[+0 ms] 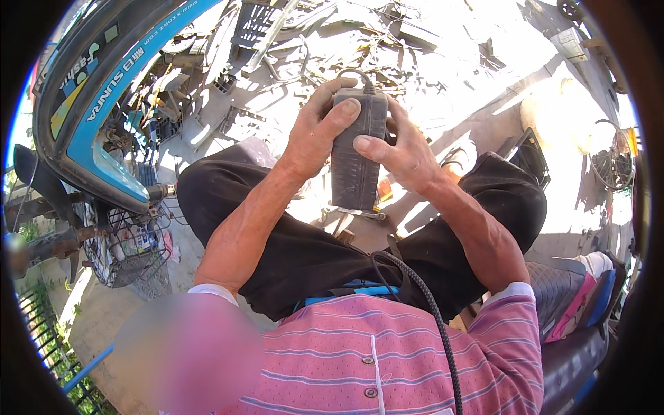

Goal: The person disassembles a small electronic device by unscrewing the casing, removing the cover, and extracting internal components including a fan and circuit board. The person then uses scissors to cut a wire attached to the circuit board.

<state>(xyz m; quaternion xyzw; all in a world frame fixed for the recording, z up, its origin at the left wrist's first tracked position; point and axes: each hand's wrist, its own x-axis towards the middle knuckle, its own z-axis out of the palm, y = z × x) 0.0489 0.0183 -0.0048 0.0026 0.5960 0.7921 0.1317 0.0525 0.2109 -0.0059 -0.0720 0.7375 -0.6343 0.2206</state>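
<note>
Two bare hands clasp one dark grey ribbed rectangular plastic power-adapter box [357, 149], held upright above the lap at about twelve o'clock from the pink striped shirt [387, 360]. At nine o'clock stand a blue and black scooter body [104, 104] and a wire basket [128, 252]. The left hand [315, 135] wraps the box's left side, thumb across its front. The right hand [404, 155] grips the right side, thumb pressing the front. A black braided cable [432, 311] hangs at five o'clock.
</note>
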